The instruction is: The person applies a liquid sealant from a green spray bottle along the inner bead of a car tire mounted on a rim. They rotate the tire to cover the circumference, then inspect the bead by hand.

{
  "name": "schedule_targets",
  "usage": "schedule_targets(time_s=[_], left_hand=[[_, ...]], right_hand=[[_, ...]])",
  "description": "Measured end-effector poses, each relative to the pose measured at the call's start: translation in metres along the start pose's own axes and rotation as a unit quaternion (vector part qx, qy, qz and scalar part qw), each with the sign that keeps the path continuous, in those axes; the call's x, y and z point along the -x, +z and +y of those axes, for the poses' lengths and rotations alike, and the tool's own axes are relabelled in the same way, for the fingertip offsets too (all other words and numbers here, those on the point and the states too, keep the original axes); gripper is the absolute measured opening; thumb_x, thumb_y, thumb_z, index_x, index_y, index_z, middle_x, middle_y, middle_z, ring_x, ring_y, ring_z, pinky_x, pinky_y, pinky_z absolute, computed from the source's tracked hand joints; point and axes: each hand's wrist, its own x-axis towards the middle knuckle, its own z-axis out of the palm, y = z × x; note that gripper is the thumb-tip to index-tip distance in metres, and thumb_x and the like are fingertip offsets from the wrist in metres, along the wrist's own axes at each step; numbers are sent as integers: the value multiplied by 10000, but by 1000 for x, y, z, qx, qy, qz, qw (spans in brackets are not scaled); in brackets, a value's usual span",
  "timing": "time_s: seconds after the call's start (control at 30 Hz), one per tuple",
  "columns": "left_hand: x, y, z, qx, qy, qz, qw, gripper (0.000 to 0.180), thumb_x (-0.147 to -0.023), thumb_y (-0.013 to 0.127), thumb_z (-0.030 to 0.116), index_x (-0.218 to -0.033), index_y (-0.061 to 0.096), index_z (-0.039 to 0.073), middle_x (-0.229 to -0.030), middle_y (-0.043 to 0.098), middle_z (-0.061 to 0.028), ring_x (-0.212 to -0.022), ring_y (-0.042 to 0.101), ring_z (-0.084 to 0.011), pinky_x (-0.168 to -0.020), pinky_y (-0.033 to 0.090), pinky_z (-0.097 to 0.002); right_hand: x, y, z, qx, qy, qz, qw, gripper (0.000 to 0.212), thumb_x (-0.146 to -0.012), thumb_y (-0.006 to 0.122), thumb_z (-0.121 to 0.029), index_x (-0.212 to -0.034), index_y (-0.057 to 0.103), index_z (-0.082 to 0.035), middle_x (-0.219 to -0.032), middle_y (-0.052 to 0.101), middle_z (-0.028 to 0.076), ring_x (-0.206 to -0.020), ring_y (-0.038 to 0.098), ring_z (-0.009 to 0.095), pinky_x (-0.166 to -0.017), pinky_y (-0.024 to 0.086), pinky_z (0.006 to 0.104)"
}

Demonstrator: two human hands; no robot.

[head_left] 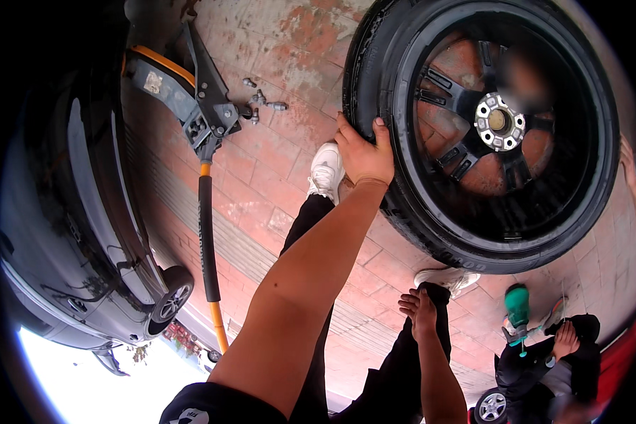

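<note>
A large car wheel (395,212), a black tyre on a dark multi-spoke rim, stands at the upper right with its hollow inner side showing. My left hand (364,155) grips the tyre's edge, fingers on the tread and thumb toward the sidewall. Below the wheel, my right hand (420,311) hangs apart from it beside my leg, fingers stretched out and holding nothing. The bright metal hub (500,122) shows several bolt holes. A blurred patch hides part of the rim.
A floor jack (205,116) with a long black-and-orange handle lies left, beside several lug nuts (256,99). A dark car (85,233) stands far left. A crouching person (575,353) is lower right near a green bottle (517,307); another person's hand (630,166) is right of the wheel.
</note>
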Motion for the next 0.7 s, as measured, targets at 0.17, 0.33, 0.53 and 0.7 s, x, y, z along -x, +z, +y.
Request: schedule_targets(time_s=[0.17, 0.33, 0.53, 0.7], left_hand=[[-3, 2, -2, 45, -10, 1, 999, 780, -986, 534, 484, -1509, 342, -61, -1304, 520, -308, -1178, 535, -489, -1017, 439, -516], [-5, 4, 1, 31, -68, 20, 997, 732, -1001, 489, 482, -1474, 397, -68, -1295, 542, -308, -1193, 535, -480, -1020, 442, -514], [-8, 3, 7, 5, -72, 12, 997, 714, -1003, 470, 480, -1466, 402, -59, -1288, 541, -297, -1194, 530, -481, -1012, 450, -512], [-9, -1, 6, 16, -91, -1, 996, 726, -1003, 472, 496, -1471, 396, -54, -1296, 532, -300, -1210, 515, -475, -1045, 427, -495]], right_hand=[[10, 5, 16, 14, 2, 1, 1000, 532, -1085, 413, -440, -1237, 568, 46, -1047, 716, 194, -934, 726, 286, -805, 583, 365], [15, 5, 17, 25, 22, 8, 999, 528, -1088, 407, -433, -1237, 568, 47, -1063, 713, 196, -953, 719, 287, -818, 576, 367], [19, 23, -14, 47, -1, -6, 999, 532, -1084, 415, -448, -1243, 565, 37, -1070, 708, 183, -972, 707, 275, -840, 562, 375], [25, 30, -32, 20, -30, 5, 999, 523, -1081, 427, -451, -1228, 566, 31, -1050, 710, 174, -943, 712, 269, -824, 563, 364]])
